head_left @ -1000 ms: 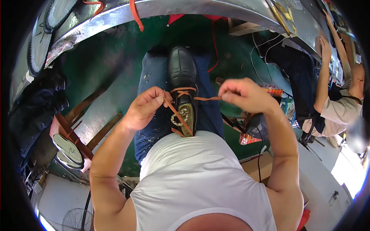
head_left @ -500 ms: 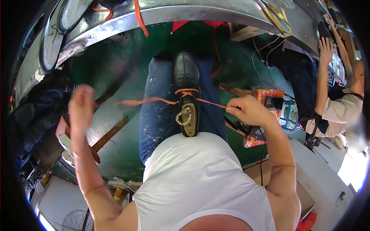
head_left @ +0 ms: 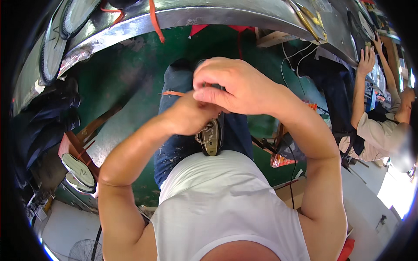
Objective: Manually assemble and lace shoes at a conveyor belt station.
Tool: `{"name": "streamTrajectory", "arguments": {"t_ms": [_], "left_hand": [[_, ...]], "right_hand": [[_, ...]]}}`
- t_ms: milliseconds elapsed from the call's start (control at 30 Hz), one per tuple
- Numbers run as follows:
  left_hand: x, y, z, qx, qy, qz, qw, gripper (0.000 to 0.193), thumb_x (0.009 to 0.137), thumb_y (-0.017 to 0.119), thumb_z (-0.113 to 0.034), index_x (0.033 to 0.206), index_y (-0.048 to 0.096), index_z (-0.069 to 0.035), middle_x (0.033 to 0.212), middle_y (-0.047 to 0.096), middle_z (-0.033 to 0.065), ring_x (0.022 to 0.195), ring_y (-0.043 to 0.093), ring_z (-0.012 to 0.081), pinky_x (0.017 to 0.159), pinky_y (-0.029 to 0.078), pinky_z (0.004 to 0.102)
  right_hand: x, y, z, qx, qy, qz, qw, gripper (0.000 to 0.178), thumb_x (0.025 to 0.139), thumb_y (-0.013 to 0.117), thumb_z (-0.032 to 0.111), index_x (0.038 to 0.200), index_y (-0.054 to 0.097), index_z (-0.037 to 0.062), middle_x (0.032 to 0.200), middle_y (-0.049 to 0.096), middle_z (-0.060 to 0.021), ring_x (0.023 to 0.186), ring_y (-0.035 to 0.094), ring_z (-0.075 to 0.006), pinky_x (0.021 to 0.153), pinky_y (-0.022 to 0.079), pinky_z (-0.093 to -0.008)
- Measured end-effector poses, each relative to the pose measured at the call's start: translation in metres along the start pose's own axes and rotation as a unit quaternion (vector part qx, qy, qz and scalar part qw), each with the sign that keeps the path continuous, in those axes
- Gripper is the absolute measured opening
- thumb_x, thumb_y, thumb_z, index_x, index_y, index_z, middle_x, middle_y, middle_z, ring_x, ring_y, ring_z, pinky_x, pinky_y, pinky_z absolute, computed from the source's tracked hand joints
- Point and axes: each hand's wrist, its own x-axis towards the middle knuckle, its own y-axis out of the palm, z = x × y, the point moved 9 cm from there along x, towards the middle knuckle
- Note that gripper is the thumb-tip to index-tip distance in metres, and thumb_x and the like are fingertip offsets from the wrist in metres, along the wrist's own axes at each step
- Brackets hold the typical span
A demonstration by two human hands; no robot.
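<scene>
A black leather shoe lies along my thighs, mostly covered by my hands. Out of its opening comes an olive shoe last (head_left: 211, 140) with a twisted cord loop. My left hand (head_left: 196, 114) is closed over the middle of the shoe. My right hand (head_left: 237, 85) crosses above it from the right, fingers curled and thumb against the left hand. What either hand grips is hidden. An orange strap (head_left: 173, 93) sticks out to the left from beneath my hands.
A metal bench (head_left: 209, 15) curves across the far side, with another orange strap (head_left: 154, 21) over its edge. Shoe soles (head_left: 78, 169) rest on a wooden stool at left. Far right, a person in a beige shirt (head_left: 378, 135) reaches to the bench. A black cable (head_left: 292, 174) hangs at right.
Both hands have come inward from the sides and now meet over the shoe. The strap that stretched out to both sides is now mostly covered.
</scene>
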Motion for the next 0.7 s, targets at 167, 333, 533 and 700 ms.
{"name": "streamTrajectory", "arguments": {"t_ms": [167,333,533,700], "left_hand": [[0.005,-0.017,-0.005,-0.004,0.087,0.097,0.991,0.013,0.090,0.067,-0.008,0.098,0.071,0.002,0.091,0.067,0.0081,0.083,0.064,0.0189,0.075,0.051,0.0329],[-0.016,-0.001,-0.057,0.514,0.450,-0.040,0.729,0.016,0.067,0.072,-0.012,0.078,0.065,-0.005,0.075,0.056,0.0040,0.074,0.060,0.0217,0.061,0.047,0.0330],[-0.035,-0.011,-0.045,0.499,0.505,-0.188,0.679,0.027,0.058,0.070,-0.011,0.083,0.065,-0.002,0.085,0.062,0.0082,0.076,0.062,0.0231,0.053,0.046,0.0308],[-0.041,-0.010,-0.036,0.467,0.505,-0.229,0.689,0.027,0.059,0.072,-0.012,0.083,0.065,-0.002,0.086,0.064,0.0085,0.076,0.064,0.0228,0.053,0.046,0.0302]], "right_hand": [[-0.041,0.006,-0.061,0.184,0.221,-0.032,0.957,0.025,0.103,0.048,0.019,0.113,0.062,0.0022,0.103,0.068,-0.0101,0.081,0.064,-0.0165,0.068,0.050,-0.0293],[-0.071,0.066,-0.107,0.447,0.431,0.060,0.782,0.032,0.104,0.046,0.018,0.130,0.056,0.0019,0.092,0.068,-0.0071,0.071,0.066,-0.0125,0.058,0.051,-0.0255],[-0.066,0.076,-0.102,0.418,0.384,0.198,0.799,0.031,0.099,0.057,0.024,0.118,0.067,0.0025,0.086,0.068,-0.0031,0.075,0.065,-0.0110,0.063,0.051,-0.0262],[-0.046,0.045,-0.089,0.247,0.237,0.154,0.927,0.018,0.085,0.069,0.012,0.094,0.072,-0.0031,0.096,0.067,-0.0087,0.086,0.062,-0.0151,0.082,0.050,-0.0285]]}}
